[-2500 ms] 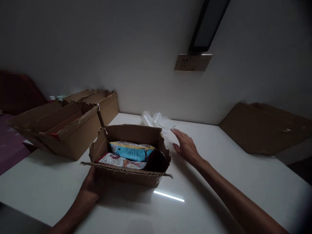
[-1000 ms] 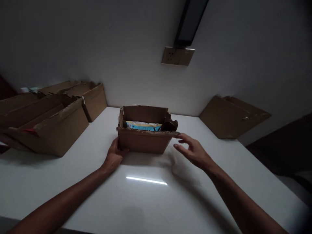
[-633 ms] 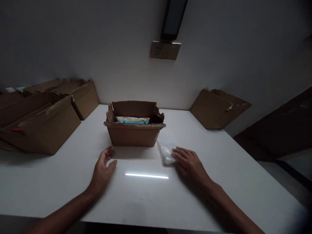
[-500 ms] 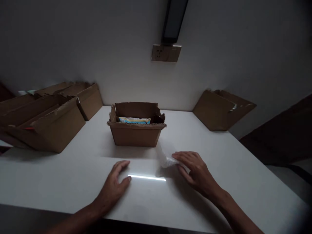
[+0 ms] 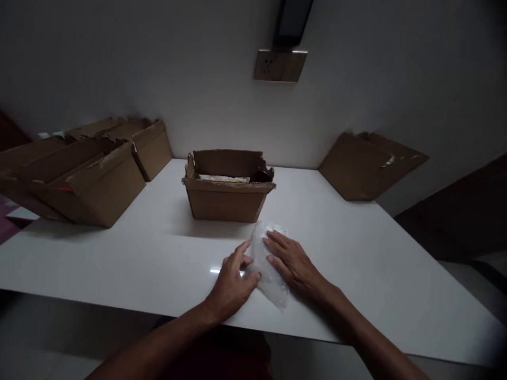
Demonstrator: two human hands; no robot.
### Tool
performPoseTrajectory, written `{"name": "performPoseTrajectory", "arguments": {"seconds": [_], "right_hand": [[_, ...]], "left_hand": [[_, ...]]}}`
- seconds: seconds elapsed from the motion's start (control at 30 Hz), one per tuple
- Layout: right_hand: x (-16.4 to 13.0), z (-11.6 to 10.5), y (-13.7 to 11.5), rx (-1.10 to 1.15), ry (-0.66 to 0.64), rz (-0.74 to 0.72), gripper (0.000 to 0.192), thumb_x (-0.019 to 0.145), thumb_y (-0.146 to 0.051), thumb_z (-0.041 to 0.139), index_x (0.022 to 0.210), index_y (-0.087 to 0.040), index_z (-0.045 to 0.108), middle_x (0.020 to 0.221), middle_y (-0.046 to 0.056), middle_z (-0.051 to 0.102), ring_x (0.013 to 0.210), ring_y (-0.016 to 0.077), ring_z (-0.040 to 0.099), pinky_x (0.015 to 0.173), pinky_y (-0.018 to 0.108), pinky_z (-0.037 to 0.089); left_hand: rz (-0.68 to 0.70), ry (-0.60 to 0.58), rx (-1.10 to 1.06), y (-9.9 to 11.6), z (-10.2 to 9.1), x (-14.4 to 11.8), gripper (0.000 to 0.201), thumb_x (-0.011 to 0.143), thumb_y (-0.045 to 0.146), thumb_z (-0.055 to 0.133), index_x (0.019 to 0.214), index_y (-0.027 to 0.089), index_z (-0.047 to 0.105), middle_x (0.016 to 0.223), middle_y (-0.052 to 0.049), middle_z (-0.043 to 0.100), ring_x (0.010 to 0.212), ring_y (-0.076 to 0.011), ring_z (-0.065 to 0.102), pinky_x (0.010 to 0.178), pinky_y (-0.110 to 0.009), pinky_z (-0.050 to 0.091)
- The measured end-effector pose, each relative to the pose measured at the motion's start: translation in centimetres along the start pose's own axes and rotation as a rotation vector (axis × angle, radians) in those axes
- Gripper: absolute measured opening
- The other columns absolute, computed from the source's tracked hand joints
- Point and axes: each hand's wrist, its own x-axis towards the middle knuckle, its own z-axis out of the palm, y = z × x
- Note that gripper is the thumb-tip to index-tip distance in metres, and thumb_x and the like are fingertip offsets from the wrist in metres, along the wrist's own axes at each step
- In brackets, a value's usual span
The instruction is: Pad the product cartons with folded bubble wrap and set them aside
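A clear sheet of bubble wrap (image 5: 273, 287) lies on the white table in front of me. My right hand (image 5: 295, 264) rests on its right part, fingers stretched out and pressed flat. At the left edge of the sheet is my left hand (image 5: 233, 279), with thumb and fingers apart and the fingertips touching the plastic. Just behind the wrap stands an open cardboard box (image 5: 225, 203). Inside it a light printed packet (image 5: 224, 179) and a dark round item (image 5: 260, 177) show in part.
Several open cardboard boxes (image 5: 119, 190) stand together at the left of the table (image 5: 158, 264). Another cardboard box (image 5: 352, 169) leans tilted at the back right, by the wall. A socket plate (image 5: 281, 66) is on the wall. The table's front edge runs close to my forearms.
The bubble wrap has come down flat on the table, nearer to me. My right hand has spread onto it, and my left hand has moved right to its edge. The view has shifted.
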Motion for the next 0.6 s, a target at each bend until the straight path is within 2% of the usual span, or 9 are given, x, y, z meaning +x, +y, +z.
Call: {"name": "performPoseTrajectory", "arguments": {"seconds": [0.07,0.13,0.2,0.23,0.3,0.37,0.43,0.47,0.6], "right_hand": [[-0.4,0.3,-0.5,-0.015,0.003,-0.042,0.047,0.102,-0.042,0.043,0.146,-0.025,0.051,0.152,0.013,0.048,0.142,0.0296,0.043,0.111,0.055,0.042],[-0.7,0.2,-1.5,0.001,-0.003,-0.086,0.048,0.102,-0.04,0.043,0.147,-0.025,0.048,0.154,0.012,0.045,0.143,0.0287,0.04,0.111,0.054,0.042],[-0.6,0.2,-2.8,0.027,-0.037,-0.132,0.047,0.103,-0.038,0.043,0.148,-0.025,0.047,0.156,0.011,0.043,0.144,0.0277,0.038,0.112,0.052,0.041],[-0.4,0.3,-3.4,0.039,-0.067,-0.158,0.047,0.103,-0.037,0.043,0.147,-0.025,0.048,0.157,0.011,0.042,0.145,0.0276,0.037,0.113,0.052,0.04],[0.5,0.6,-4.5,0.053,-0.125,-0.211,0.046,0.102,-0.038,0.044,0.145,-0.023,0.05,0.157,0.012,0.042,0.146,0.0282,0.035,0.114,0.053,0.038],[1.5,1.0,-5.1,0.055,-0.153,-0.242,0.045,0.102,-0.038,0.044,0.143,-0.021,0.053,0.156,0.013,0.042,0.146,0.0284,0.035,0.115,0.053,0.037],[2.2,1.2,-5.2,0.047,-0.147,-0.232,0.043,0.102,-0.037,0.043,0.142,-0.022,0.053,0.155,0.013,0.043,0.145,0.0276,0.036,0.114,0.052,0.037],[2.5,1.3,-5.2,0.036,-0.138,-0.219,0.043,0.103,-0.037,0.042,0.141,-0.022,0.054,0.155,0.013,0.044,0.144,0.0273,0.037,0.113,0.052,0.038],[2.9,1.7,-4.7,-0.027,-0.135,-0.196,0.042,0.103,-0.037,0.041,0.14,-0.022,0.055,0.153,0.013,0.047,0.142,0.0288,0.04,0.108,0.052,0.042]], "left_hand": [[0.005,-0.061,-0.062,0.5,0.1,-0.3,0.056,0.081,0.024,0.062,0.136,0.019,0.057,0.088,-0.002,0.062,0.085,-0.0175,0.058,0.084,-0.033,0.048],[-0.057,-0.157,-0.123,0.9,-0.6,-1.4,0.047,0.082,0.027,0.061,0.128,0.019,0.064,0.068,0.004,0.05,0.063,-0.0127,0.052,0.065,-0.028,0.046],[-0.151,-0.235,-0.149,1.0,-1.9,-3.0,0.045,0.086,0.031,0.057,0.127,0.017,0.064,0.057,0.008,0.042,0.051,-0.0111,0.047,0.056,-0.026,0.043],[-0.176,-0.252,-0.121,1.0,-2.8,-3.8,0.045,0.087,0.033,0.056,0.128,0.016,0.063,0.055,0.008,0.043,0.049,-0.0114,0.047,0.057,-0.027,0.044],[-0.127,-0.213,0.021,0.8,-4.5,-5.1,0.049,0.087,0.036,0.058,0.132,0.017,0.061,0.062,0.004,0.055,0.058,-0.0144,0.055,0.066,-0.031,0.049],[0.004,-0.128,0.195,0.4,-5.8,-6.0,0.055,0.084,0.037,0.063,0.136,0.02,0.059,0.09,-0.005,0.067,0.084,-0.0205,0.063,0.084,-0.037,0.051],[0.089,-0.086,0.295,0.2,-6.4,-6.3,0.061,0.081,0.036,0.066,0.139,0.022,0.055,0.119,-0.01,0.064,0.108,-0.0262,0.06,0.097,-0.042,0.047],[0.089,-0.099,0.314,0.1,-6.4,-6.3,0.063,0.08,0.035,0.066,0.141,0.023,0.053,0.126,-0.011,0.062,0.114,-0.0275,0.057,0.1,-0.043,0.046],[-0.007,-0.178,0.251,0.4,-5.1,-5.7,0.06,0.081,0.031,0.063,0.14,0.021,0.055,0.122,-0.011,0.067,0.108,-0.0272,0.06,0.098,-0.043,0.046]]}}
